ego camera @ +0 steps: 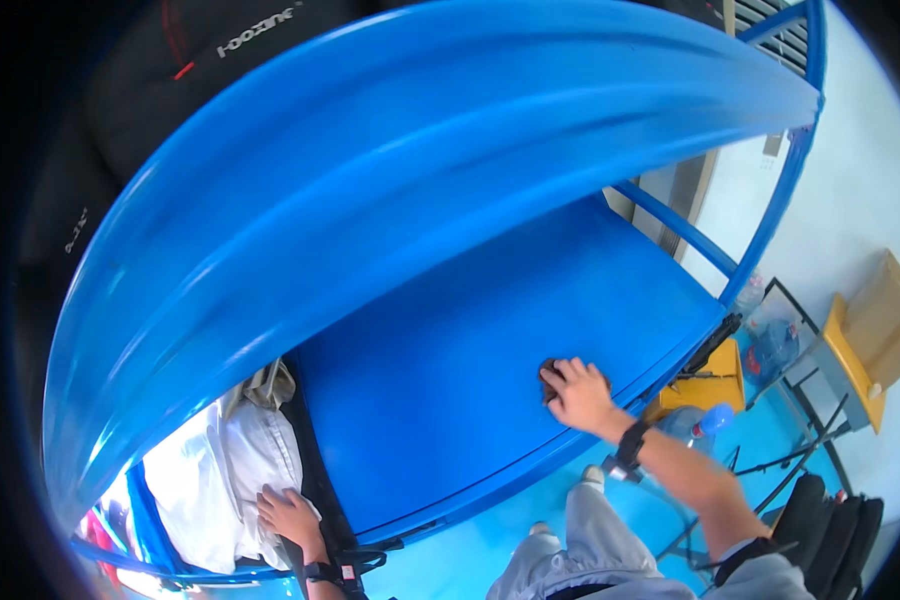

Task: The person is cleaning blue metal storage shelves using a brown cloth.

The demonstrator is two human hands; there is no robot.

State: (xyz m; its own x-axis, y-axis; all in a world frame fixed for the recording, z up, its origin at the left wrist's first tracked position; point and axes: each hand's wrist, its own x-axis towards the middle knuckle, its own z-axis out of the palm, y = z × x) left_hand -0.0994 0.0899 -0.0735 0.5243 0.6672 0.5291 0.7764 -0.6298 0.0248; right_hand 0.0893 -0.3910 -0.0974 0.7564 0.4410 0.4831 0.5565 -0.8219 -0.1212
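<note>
My right hand (579, 394) presses down on the smooth blue board (450, 360) near its front edge. A small dark brown item (549, 379), perhaps a cloth or pad, shows under the palm and fingers; most of it is covered. At the lower left, my left hand (289, 514) rests with fingers spread on a heap of white clothing (255, 450), gripping nothing. Above the board runs a ridged, glossy blue upper panel (435, 157), which hides the board's rear part. A grey-brown garment (271, 386) lies behind the white heap.
Blue frame posts (776, 202) rise at the right. Beyond the front edge are a yellow box (705, 386), a large water bottle (686, 427), and a yellow-topped desk (847, 367) bearing a cardboard box (889, 315). Black bags (825, 525) stand at the lower right.
</note>
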